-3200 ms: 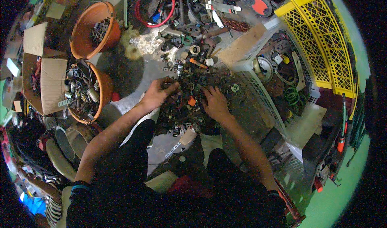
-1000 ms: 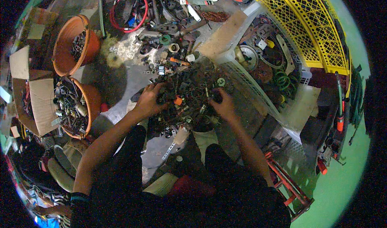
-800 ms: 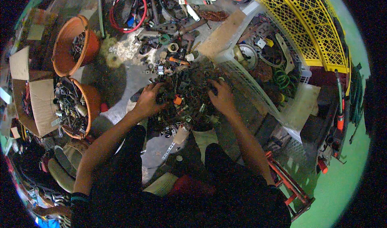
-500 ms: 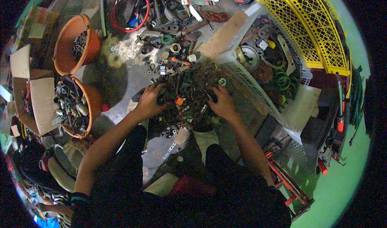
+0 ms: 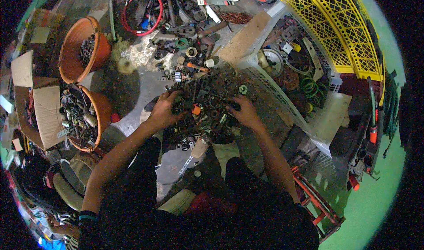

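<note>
Far left: a torn brown cardboard box [image 5: 37,111] lies at your left, with two round orange plastic tubs [image 5: 84,49] beside it, both holding dark metal parts.
Left hand: your left hand [image 5: 164,112] rests on the left edge of the heap, fingers curled down into the pieces; whether they have closed around any one part you cannot tell from this view.
Heap: the dark pile of rusty metal nuts, rings and fittings [image 5: 207,106] sits on the grey floor straight in front of you, between both hands, with a small orange piece [image 5: 196,110] near its middle.
Right hand: your right hand [image 5: 244,112] lies on the right edge of the pile, fingers bent and pressing among the parts; nothing is plainly gripped.
Right: a white lattice plastic crate [image 5: 291,69] of scrap stands just beside the pile, a yellow lattice plastic crate [image 5: 344,29] beyond it.
Risk: the rusted edges look sharp, so raking bare fingers through could cut you.
Risk: the heap is loose, so a hard sweep could scatter small nuts across the floor.
</note>
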Demonstrator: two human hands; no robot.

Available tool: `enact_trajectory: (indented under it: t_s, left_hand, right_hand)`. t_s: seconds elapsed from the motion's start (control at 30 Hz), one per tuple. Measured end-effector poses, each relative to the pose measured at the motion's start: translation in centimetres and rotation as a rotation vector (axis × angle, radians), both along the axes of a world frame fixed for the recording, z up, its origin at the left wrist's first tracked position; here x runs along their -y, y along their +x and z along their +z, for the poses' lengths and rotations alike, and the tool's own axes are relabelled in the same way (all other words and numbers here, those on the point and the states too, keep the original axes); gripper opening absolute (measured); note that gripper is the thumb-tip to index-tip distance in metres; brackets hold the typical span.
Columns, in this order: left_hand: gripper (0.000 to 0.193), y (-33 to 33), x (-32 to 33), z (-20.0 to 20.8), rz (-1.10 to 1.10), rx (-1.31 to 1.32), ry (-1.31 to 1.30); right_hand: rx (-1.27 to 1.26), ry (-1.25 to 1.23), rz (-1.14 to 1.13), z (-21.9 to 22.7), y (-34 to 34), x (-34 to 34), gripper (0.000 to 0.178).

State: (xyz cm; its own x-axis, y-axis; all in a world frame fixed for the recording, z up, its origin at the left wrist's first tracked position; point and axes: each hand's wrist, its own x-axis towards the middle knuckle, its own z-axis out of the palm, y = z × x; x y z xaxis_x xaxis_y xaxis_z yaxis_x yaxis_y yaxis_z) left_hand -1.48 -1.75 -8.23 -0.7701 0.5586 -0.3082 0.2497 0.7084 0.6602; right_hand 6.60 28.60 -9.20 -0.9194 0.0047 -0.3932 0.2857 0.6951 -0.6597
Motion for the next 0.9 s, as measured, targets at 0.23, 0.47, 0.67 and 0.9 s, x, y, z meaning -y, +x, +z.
enact_trajectory:
  t_s: [0.23, 0.47, 0.67, 0.9]
  left_hand:
    - [0.046, -0.2, -2.4, 4.2, 0.214, 0.125, 0.311]
    - [0.035, 0.2, -4.5, 3.9, 0.516, 1.175, 0.502]
    - [0.029, 0.3, -2.8, 2.4, 0.582, 1.012, 0.386]
    - [0.025, 1.1, -3.0, -0.3, 0.688, 0.981, 0.543]
  right_hand:
    - [0.005, -0.15, -0.261, 3.8, -1.2, 1.9, 0.038]
    - [-0.12, -0.424, -0.238, 7.2, -2.2, 4.3, 0.031]
    - [-0.03, 0.251, 0.172, 0.3, 0.5, 0.6, 0.032]
    - [0.086, 0.499, 0.394, 2.8, -0.5, 2.4, 0.039]
